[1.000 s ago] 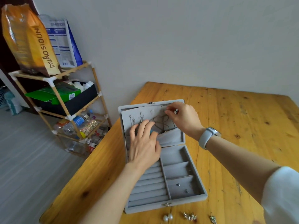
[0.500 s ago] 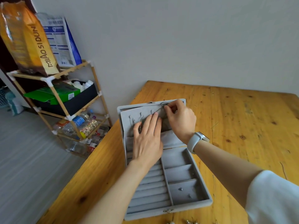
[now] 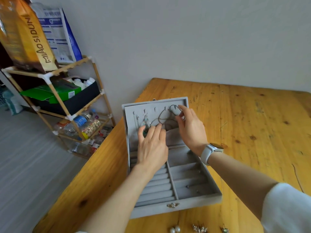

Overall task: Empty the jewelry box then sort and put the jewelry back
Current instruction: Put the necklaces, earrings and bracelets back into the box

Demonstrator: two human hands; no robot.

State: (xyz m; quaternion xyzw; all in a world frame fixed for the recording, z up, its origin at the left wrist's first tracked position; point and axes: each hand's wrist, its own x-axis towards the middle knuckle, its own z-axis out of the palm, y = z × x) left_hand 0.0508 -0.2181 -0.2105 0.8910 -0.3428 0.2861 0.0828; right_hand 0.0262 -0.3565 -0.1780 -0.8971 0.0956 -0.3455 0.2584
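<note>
wooden table (image 3: 252,125) runs to the grey wall (image 3: 185,39) | bamboo shelf rack (image 3: 55,105) stands left | orange bag (image 3: 25,36), blue-white bag (image 3: 57,34) on top | green box (image 3: 57,92), bottles (image 3: 80,123) sit below

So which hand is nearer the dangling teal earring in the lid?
Left. The left hand has fingertips at the teal earring; the right hand is off to its right, pinching a dark cord.

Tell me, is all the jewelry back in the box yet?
Not yet. Necklaces already hang inside the lid of the jewelry box. The right hand is looping a cord necklace onto a hook; the left hand steadies it. Earrings wait on the table.
</note>
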